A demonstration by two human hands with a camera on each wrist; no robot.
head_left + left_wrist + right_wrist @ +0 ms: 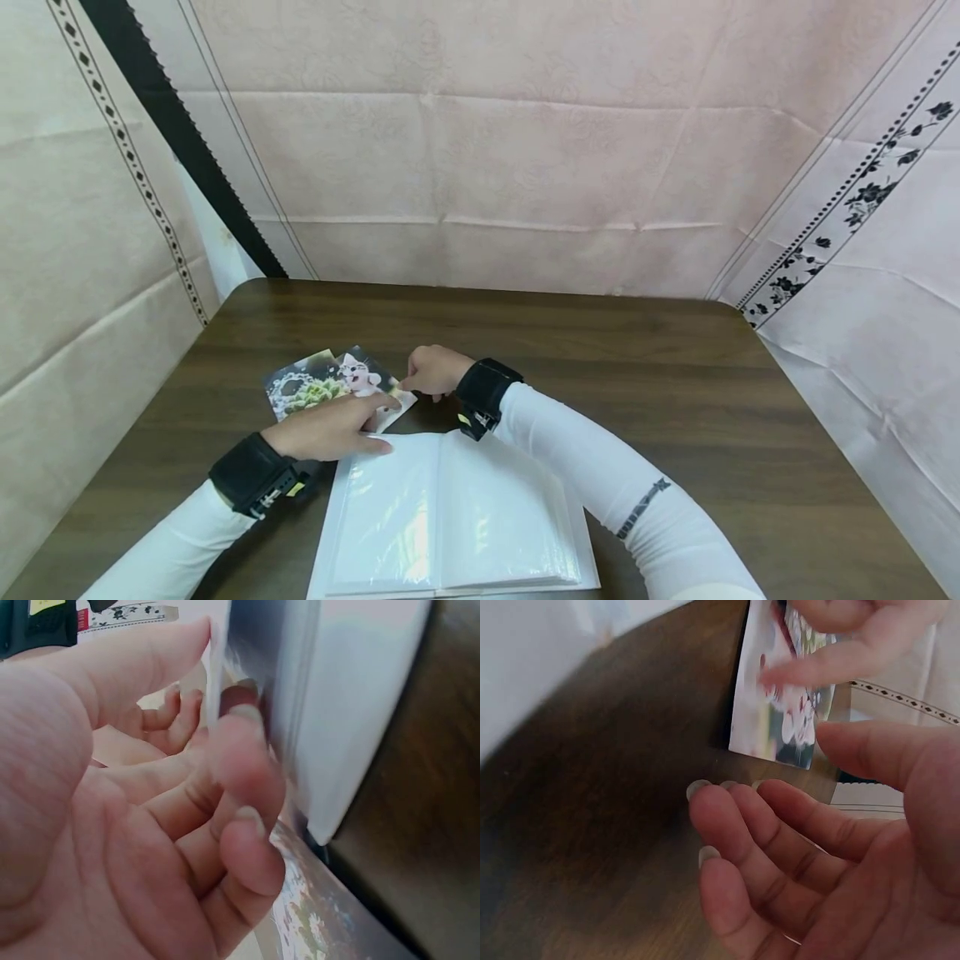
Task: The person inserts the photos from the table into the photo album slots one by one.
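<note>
A white photo album point(498, 508) with clear plastic pockets lies spread on the table. My left hand point(330, 427) is at the top of its left page, thumb on the page and other fingers beyond the edge, pinching the page edge point(216, 682) in the left wrist view. Just beyond lie two overlapping pictures: a picture of green plants point(311, 390) and a picture of a white cat-like figure point(360, 375). My right hand point(438, 371) hovers beside the cat picture's right corner. In the right wrist view its fingers point(724, 825) are loosely bent, with nothing between them and the thumb.
A dark wooden table point(675, 400) extends around the album on all sides. Pale patterned cloth point(487, 167) hangs behind the table and along both sides. Each wrist wears a black band, the right band point(486, 396) being close above the album's top edge.
</note>
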